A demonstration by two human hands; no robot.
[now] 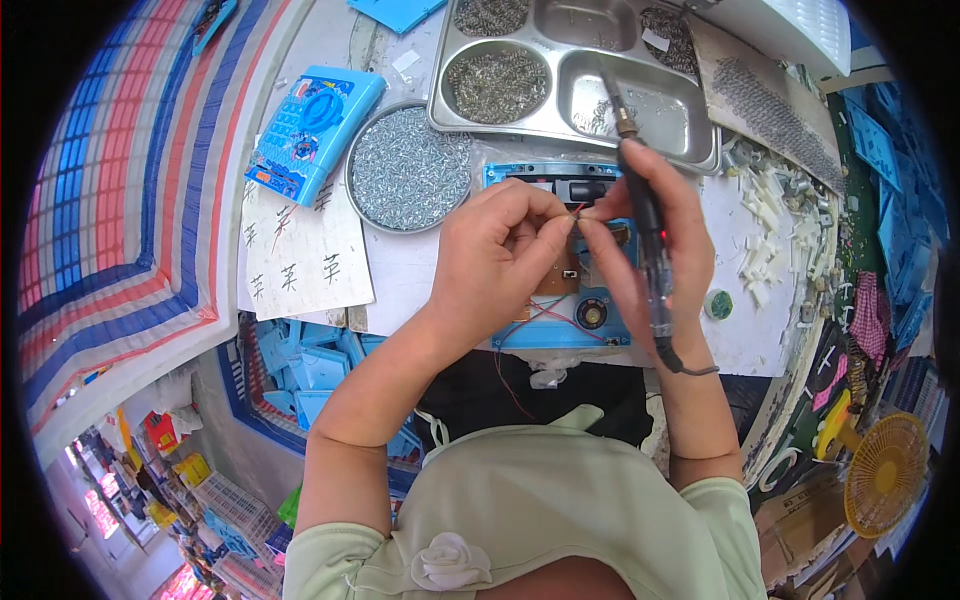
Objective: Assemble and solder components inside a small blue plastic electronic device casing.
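Note:
Over a blue plastic housing (540,336), my left hand (495,250) is closed, thumb and forefinger pinching a thin red wire (578,208). My right hand (685,215) is closed too. It carries a black soldering iron (655,275), whose metal tip points away from me, while its thumb and forefinger meet the same wire beside the left fingertips. Inside the housing lie a brown circuit board (557,284), a small round speaker (591,313) and loose red wires. My hands cover part of the housing.
A round dish of small metal screws (412,165) and a steel compartment tray (440,112) of metal parts stand beyond. A closed blue case (318,130) lies left, above a paper sheet (305,265) with handwriting. White plastic pieces (762,235) and a green solder spool (718,304) lie right.

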